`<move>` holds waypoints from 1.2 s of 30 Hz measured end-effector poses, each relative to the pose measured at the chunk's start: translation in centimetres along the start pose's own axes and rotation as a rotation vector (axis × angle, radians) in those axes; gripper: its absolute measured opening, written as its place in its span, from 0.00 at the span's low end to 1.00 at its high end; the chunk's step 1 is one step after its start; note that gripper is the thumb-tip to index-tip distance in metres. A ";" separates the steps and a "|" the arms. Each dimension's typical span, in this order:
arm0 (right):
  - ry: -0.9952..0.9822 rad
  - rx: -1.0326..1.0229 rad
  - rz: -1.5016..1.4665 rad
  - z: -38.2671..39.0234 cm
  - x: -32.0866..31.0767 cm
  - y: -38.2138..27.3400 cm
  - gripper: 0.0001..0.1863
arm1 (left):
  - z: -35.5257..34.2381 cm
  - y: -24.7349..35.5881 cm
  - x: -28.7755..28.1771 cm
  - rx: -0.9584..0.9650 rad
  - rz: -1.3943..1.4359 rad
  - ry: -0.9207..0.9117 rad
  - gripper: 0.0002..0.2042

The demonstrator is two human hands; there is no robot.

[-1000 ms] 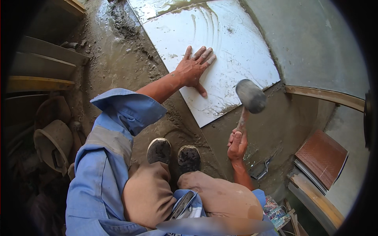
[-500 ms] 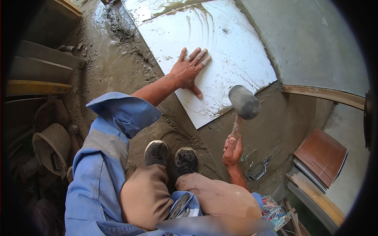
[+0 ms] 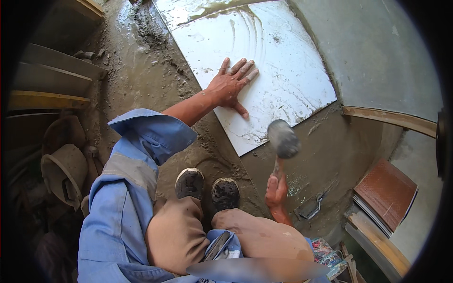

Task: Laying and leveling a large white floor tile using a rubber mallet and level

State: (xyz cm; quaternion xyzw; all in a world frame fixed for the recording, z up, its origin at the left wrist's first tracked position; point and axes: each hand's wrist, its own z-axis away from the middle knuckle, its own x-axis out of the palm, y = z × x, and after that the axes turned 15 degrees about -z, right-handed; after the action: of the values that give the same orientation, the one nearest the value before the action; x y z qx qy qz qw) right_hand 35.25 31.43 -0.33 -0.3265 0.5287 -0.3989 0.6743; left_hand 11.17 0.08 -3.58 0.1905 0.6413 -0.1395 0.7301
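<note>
My left hand [image 3: 228, 88] lies open on a large white tile [image 3: 278, 61], fingers spread and pressed on its mud-smeared surface. In my right hand [image 3: 276, 193] is the wooden handle of a rubber mallet [image 3: 283, 139] with a dark, grey-smeared head, held over the tile's near right edge; whether the head touches it I cannot tell. Wet grey mortar [image 3: 321, 141] surrounds that near edge, and a small metal trowel [image 3: 309, 205] rests on it to the right of my right hand. A second white tile [image 3: 198, 7] adjoins the far side.
Stacked brown tiles [image 3: 382, 188] sit at the right by a wooden board [image 3: 377, 240]. A timber strip [image 3: 387, 118] runs along the grey wall [image 3: 363, 52]. At left are upright boards [image 3: 56, 99] and a dirty bucket [image 3: 63, 174]. My shoes [image 3: 188, 181] stand in muddy mortar.
The mallet head has moved down and a little left along the tile's near edge, with my right hand lowering. My left hand stays spread on the tile.
</note>
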 end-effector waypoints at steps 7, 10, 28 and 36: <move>-0.071 0.099 0.018 0.6 0.0 -0.3 0.20 | -0.1 -0.5 1.4 -0.002 -0.056 0.057 0.65; -0.045 0.032 -0.079 0.6 -0.3 -0.4 0.21 | -0.6 -0.1 1.7 0.005 -0.057 0.066 0.59; 0.162 -0.158 -0.260 -12.9 -6.2 0.0 0.23 | -4.6 1.5 0.0 -0.107 -0.076 0.010 0.68; 0.247 -0.066 -0.392 -16.2 -5.1 -0.2 0.20 | -3.9 0.1 -1.2 -0.147 0.000 0.028 0.68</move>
State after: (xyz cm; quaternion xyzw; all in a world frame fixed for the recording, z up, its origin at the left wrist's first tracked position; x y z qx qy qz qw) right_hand 18.79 35.53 -1.53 -0.3935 0.5465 -0.5416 0.5031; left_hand 7.60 1.94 -2.84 0.1382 0.6601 -0.0894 0.7330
